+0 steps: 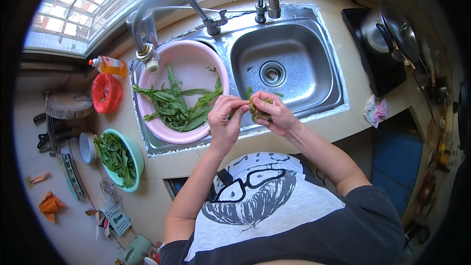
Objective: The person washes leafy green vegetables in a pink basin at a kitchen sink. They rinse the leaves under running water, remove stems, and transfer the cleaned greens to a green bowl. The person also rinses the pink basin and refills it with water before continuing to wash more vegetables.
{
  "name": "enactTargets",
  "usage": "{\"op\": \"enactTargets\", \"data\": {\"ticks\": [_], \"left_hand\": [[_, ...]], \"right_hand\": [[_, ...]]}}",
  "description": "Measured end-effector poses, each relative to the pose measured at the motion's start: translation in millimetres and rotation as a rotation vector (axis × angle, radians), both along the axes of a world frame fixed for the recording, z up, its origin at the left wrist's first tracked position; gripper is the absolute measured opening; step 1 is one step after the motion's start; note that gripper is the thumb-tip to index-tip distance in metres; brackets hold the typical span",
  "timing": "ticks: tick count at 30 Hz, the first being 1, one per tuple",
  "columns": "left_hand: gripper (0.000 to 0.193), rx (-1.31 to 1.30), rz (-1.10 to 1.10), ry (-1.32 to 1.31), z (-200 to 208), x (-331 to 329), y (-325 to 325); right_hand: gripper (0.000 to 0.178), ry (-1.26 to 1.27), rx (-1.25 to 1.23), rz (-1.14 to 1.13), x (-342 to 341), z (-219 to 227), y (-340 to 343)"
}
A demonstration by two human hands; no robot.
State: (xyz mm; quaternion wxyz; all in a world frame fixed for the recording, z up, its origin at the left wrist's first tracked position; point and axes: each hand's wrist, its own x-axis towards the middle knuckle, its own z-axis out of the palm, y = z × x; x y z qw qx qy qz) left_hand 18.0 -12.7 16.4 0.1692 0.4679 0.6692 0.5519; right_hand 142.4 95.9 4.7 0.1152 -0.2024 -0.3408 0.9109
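Over the front edge of the sink, between the two basins, my hands meet. My right hand (278, 114) is closed around a small crumpled bunch of leafy greens (260, 110), with bits of leaf showing between the fingers. Thumb and forefinger of my left hand (225, 120) are pinched together against the side of that bunch; what lies between them is too small to make out. To the left, a pink basin (224, 71) sits in the left sink bowl and holds long loose green leaves (179, 105). A few leaf scraps lie in the steel right sink bowl (306, 76).
A curved tap (147, 51) overhangs the pink basin, and another faucet (272, 0) stands behind the right bowl. At left are a mint bowl (139, 159) of greens, a red plastic bag (106, 93) and an orange bottle (109, 65). A black cooktop (375, 71) stands at right beside a cloth (376, 111).
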Motion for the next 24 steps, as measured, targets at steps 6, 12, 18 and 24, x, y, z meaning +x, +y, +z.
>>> {"op": "enactTargets", "data": {"ticks": [6, 12, 18, 24], "left_hand": [[0.008, 0.06, 0.368, -0.846, -7.2, 13.8, 12.7], [0.011, 0.453, 0.62, -1.484, -53.6, -98.2, -17.1], [0.02, 0.568, 1.088, -1.452, -133.5, -256.3, -131.9], [0.028, 0.527, 1.233, -1.398, -147.7, -318.7, -202.1]], "right_hand": [[0.014, -0.104, 0.559, -0.046, -8.8, -18.7, -2.7], [0.019, -0.477, 0.927, -0.135, 22.9, -62.4, 20.3], [0.018, -0.876, 1.29, -0.211, 95.5, -92.6, 85.6], [0.015, -1.091, 1.613, -0.187, 120.9, -122.0, 145.2]]}}
